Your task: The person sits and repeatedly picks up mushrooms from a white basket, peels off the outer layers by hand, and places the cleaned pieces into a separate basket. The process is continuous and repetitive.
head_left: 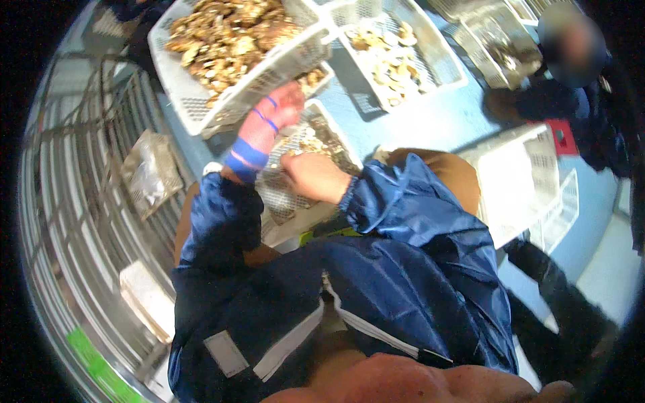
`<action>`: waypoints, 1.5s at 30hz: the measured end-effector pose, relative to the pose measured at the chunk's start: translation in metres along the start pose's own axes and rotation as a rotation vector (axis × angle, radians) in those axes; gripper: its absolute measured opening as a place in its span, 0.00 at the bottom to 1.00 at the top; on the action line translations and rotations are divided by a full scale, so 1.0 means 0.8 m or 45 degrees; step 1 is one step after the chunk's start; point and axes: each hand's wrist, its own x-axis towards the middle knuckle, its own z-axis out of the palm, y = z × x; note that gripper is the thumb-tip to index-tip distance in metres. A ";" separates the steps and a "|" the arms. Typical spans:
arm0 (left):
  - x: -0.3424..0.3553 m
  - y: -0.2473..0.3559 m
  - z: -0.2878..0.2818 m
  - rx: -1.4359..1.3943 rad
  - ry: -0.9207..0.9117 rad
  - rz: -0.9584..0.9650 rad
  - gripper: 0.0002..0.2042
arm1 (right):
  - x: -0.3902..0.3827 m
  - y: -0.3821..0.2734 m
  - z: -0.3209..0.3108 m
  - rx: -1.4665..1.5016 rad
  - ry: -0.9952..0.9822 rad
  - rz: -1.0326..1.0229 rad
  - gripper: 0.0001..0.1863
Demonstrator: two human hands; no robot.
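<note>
My left hand (pixel 279 114), in a pink glove with blue bands at the wrist, reaches beside the near wall of a large white perforated crate (pixel 265 74). Its fingers are blurred, so its grip does not show. That crate is heaped with brown-capped mushrooms (pixel 235 37). Bare and curled closed, my right hand (pixel 317 176) hovers over a lower crate (pixel 272 228) between my legs; what its fingers hold, if anything, is hidden. Pale and dark mushroom trimmings (pixel 322 141) lie in this lower crate.
A white crate (pixel 440 40) of pale cut pieces stands ahead. Stacked white crates (pixel 514 181) are at my right, near another person (pixel 571 101) in dark clothing. Metal racking (pixel 80 221) with a clear plastic bag (pixel 149 176) runs along the left.
</note>
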 end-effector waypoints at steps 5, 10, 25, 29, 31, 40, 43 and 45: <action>-0.110 -0.110 -0.061 0.023 0.173 0.013 0.41 | 0.005 0.000 0.012 0.361 0.241 -0.004 0.13; -0.169 -0.113 -0.001 0.178 0.527 0.020 0.30 | 0.009 -0.014 0.023 0.936 0.182 0.103 0.15; -0.244 -0.124 0.014 0.157 1.040 0.141 0.11 | -0.023 -0.094 -0.007 1.732 -0.027 0.382 0.05; -0.217 -0.231 -0.027 1.078 0.989 -0.089 0.16 | 0.005 -0.030 0.026 1.000 0.102 0.198 0.10; -0.217 -0.253 -0.033 1.475 0.758 -0.433 0.26 | 0.001 -0.002 0.043 0.561 0.166 0.183 0.13; -0.232 -0.384 -0.169 1.205 1.296 -0.388 0.20 | 0.013 -0.041 -0.027 1.078 0.437 0.120 0.08; -0.259 -0.437 -0.187 1.171 1.414 -0.443 0.21 | 0.007 -0.054 -0.062 1.104 0.464 0.141 0.06; -0.281 -0.465 -0.181 1.096 1.337 -0.757 0.22 | 0.007 -0.058 -0.069 1.124 0.509 0.150 0.05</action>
